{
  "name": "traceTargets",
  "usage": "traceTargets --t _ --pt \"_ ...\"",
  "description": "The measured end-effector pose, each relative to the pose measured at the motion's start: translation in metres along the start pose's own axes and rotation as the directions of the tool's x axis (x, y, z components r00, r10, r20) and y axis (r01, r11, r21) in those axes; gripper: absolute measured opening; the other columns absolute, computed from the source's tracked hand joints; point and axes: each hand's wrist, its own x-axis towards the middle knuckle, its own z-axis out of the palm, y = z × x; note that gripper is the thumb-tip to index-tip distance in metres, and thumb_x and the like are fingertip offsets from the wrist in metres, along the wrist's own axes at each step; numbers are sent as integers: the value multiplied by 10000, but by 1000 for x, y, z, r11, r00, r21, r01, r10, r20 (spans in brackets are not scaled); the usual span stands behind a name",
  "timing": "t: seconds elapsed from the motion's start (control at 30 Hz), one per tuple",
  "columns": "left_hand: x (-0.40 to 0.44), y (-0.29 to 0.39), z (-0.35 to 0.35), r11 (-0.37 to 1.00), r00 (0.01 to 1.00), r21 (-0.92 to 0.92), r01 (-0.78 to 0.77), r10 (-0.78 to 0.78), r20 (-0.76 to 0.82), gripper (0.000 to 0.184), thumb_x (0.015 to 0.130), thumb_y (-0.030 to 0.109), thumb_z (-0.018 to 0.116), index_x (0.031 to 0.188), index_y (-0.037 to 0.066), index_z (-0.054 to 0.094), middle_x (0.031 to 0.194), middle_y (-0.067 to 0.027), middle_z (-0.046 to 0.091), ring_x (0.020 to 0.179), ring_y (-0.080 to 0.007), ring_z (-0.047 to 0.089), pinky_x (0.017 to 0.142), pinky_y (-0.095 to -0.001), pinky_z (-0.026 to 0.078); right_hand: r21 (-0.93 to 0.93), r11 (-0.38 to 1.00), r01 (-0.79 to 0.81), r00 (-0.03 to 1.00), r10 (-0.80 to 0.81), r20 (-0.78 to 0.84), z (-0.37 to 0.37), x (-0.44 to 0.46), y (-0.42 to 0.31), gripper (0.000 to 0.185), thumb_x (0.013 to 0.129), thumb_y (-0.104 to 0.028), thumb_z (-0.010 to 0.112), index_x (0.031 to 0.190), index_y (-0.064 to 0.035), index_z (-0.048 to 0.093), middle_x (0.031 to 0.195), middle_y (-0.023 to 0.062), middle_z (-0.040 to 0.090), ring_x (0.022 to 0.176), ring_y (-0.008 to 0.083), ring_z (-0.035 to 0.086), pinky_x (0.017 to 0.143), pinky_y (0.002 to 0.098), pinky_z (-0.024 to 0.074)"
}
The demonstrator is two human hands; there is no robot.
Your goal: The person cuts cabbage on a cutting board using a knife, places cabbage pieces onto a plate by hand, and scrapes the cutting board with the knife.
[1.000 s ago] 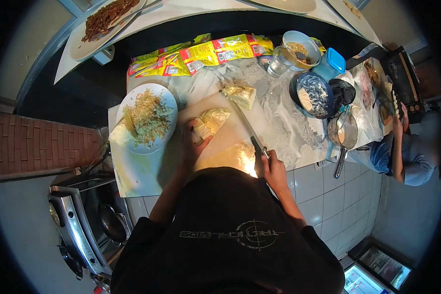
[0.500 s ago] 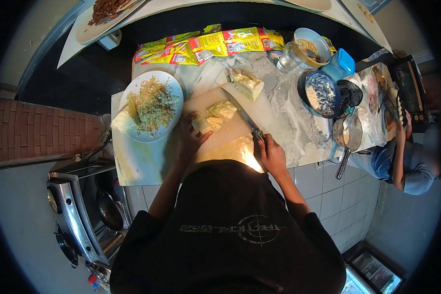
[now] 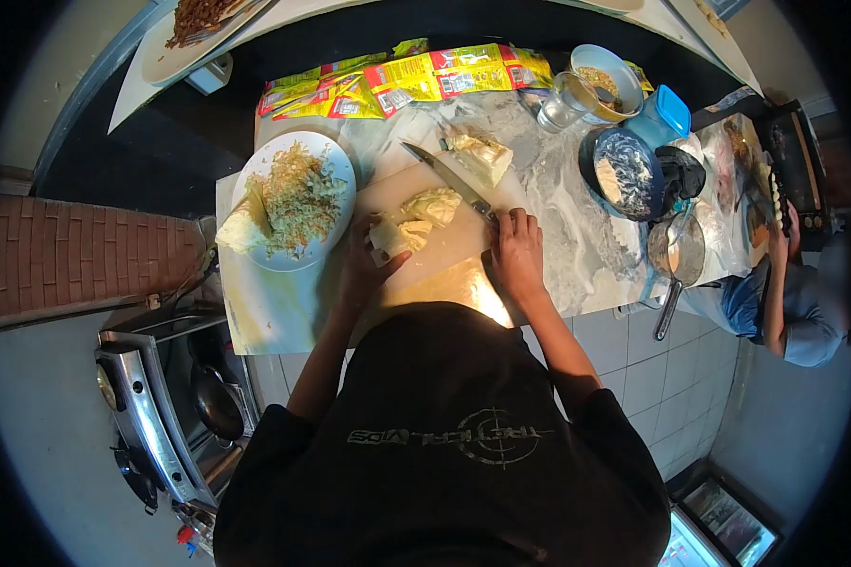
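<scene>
On a cutting board (image 3: 449, 248) lie pale cabbage pieces (image 3: 432, 205). My left hand (image 3: 369, 260) is closed round a smaller cut cabbage piece (image 3: 385, 237) at the board's left side. A knife (image 3: 447, 176) lies across the board's right part, its blade pointing up and left, its handle end by the fingers of my right hand (image 3: 517, 248). That hand rests palm down at the board's right edge; whether its fingers grip the handle is hard to see. Another cabbage chunk (image 3: 483, 159) sits beyond the blade. To the left, a white plate (image 3: 336, 151) holds shredded vegetables (image 3: 301, 203) and a cabbage wedge (image 3: 245, 223).
Yellow and red packets (image 3: 408, 77) line the counter's back. A glass (image 3: 564, 102), a bowl (image 3: 631, 83), a blue container (image 3: 660, 117), a dark floury bowl (image 3: 624, 174) and a saucepan (image 3: 676, 250) stand right. Another person (image 3: 775, 283) works at far right.
The knife has moved up and left on the board, and my right hand has shifted up, its fingers now flatter near the handle. My left hand stays by the cabbage, whose cut pieces have separated.
</scene>
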Motion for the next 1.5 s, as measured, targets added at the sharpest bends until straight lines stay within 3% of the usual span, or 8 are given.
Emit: traceTargets --t 0.2,0.27,0.37,0.7,0.97,1.1,1.33,1.5 --pt "-2 18 -5 994 999 112 19 -22 23 789 710 136 868 1325 65 379 1316 -136 438 1191 -260 523 931 -387 531 463 837 292 938 -346 33 -21 4 -63 503 837 -139 660 1306 -56 497 1241 157 524 1028 361 589 831 458 521" --pt "-5 19 -11 998 999 47 -29 28 27 780 713 142 868 1315 75 377 1315 -128 432 1177 -252 525 928 -381 533 550 825 128 823 -398 406 -28 21 -76 530 856 -145 652 1349 -106 461 1315 139 520 1127 351 572 832 445 534" --pt "-9 9 -16 980 999 -196 37 -37 6 794 711 120 868 1318 93 357 1313 -127 427 1179 -251 521 918 -382 536 661 724 195 867 -443 230 1 32 -75 545 846 -138 657 1348 -99 449 1314 131 530 1081 351 597 840 432 530" --pt "-3 28 -12 898 1000 -440 -19 8 -28 807 717 16 837 1321 124 314 1304 -126 435 1202 -249 502 994 -393 486 703 707 76 861 -403 312 26 35 -67 396 874 -198 632 1233 -69 524 1181 162 579 1013 364 618 830 443 515" --pt "3 33 -38 941 984 -328 83 -129 -121 797 722 -38 803 1319 90 292 1276 -132 460 1166 -242 540 964 -385 516 322 834 448 836 -518 179 27 13 -84 444 882 -396 635 1239 -139 574 1340 134 500 730 305 670 620 407 557" --pt "-1 37 -45 945 989 -325 47 -89 -117 780 727 -25 805 1311 66 296 1265 -130 464 1162 -241 548 967 -386 516 145 827 542 809 -561 177 47 15 -74 431 847 -187 618 1275 -172 574 1349 155 503 680 256 671 607 354 555" --pt "-9 27 -36 977 983 -205 52 -86 -160 802 698 -9 835 1304 64 315 1247 -129 466 1152 -243 554 953 -386 528 220 878 425 878 -459 135 25 6 -73 356 853 -132 597 1208 -145 595 1312 158 515 634 260 665 588 359 558" --pt "-8 37 -32 971 986 -237 40 -77 -151 791 688 61 867 1297 68 362 1254 -123 467 1160 -242 542 941 -394 532 518 824 230 944 -318 86 -26 10 -58 282 922 -187 613 1192 -110 591 1245 164 522 687 294 661 621 399 543"
